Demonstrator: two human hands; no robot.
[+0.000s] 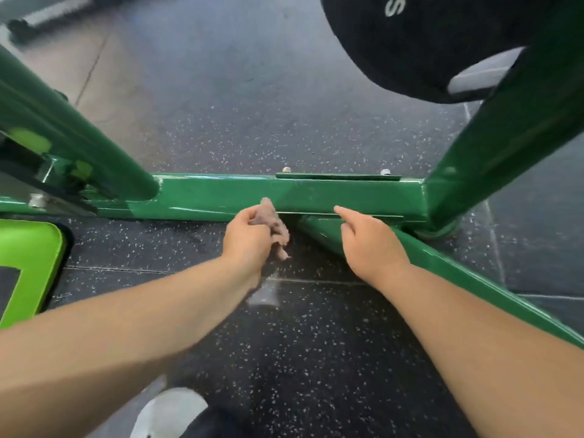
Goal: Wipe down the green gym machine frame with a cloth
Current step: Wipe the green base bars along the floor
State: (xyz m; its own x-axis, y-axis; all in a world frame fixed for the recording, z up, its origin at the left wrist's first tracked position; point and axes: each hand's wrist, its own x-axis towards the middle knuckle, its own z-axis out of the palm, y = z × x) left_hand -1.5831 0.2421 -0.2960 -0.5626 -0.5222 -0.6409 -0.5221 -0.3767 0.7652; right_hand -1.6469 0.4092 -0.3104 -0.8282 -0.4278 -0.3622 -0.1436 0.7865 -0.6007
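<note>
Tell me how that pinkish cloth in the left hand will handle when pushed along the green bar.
Probably floppy: the cloth bunches and droops below the left hand. It looks light, held by fingers alone. It should slide easily, since the green bar looks glossy.

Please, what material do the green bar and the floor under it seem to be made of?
Green bar: probably steel with glossy paint; it shows bright reflections and bolts. Floor: likely rubber tiles, matte black with pale specks and visible seams.

Bright even light; glare streaks on frame (221, 194); soft motion blur throughout; wide-angle bending at edges.
</note>
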